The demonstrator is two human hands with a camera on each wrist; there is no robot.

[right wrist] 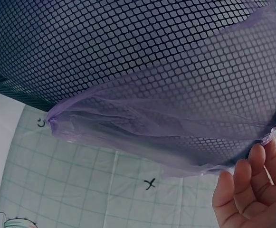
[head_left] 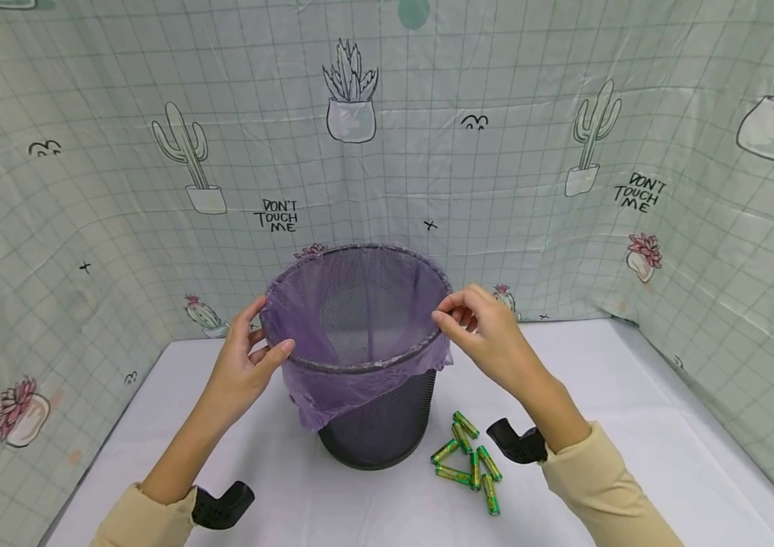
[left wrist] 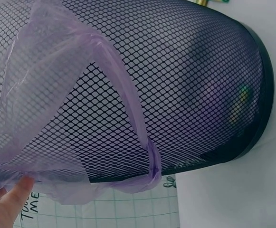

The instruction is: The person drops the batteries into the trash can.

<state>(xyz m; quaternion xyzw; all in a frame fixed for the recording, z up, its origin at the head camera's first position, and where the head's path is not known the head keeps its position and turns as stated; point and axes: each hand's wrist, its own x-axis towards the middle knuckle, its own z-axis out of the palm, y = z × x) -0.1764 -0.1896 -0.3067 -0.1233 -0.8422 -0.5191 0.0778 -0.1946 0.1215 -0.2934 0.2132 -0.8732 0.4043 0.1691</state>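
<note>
A black mesh trash can [head_left: 387, 425] stands upright, lined with a thin purple trash bag [head_left: 332, 395] whose edge is folded out over the rim and hangs lower at the front left. My left hand [head_left: 244, 366] holds the bag at the left of the rim, thumb toward the front and fingers along the outer side. In the left wrist view, the bag's loose folds [left wrist: 140, 114] droop over the mesh. On the right of the rim, my right hand [head_left: 485, 327] pinches the bag's edge between thumb and fingers. The right wrist view shows those fingertips [right wrist: 257, 154] right at the rim.
Several green batteries [head_left: 475, 460] lie in a loose pile on the white tabletop [head_left: 633, 456], right of the can's base. A grid-patterned cloth [head_left: 387, 175] with cactus drawings stands behind and on both sides. Each wrist bears a black device [head_left: 224, 507].
</note>
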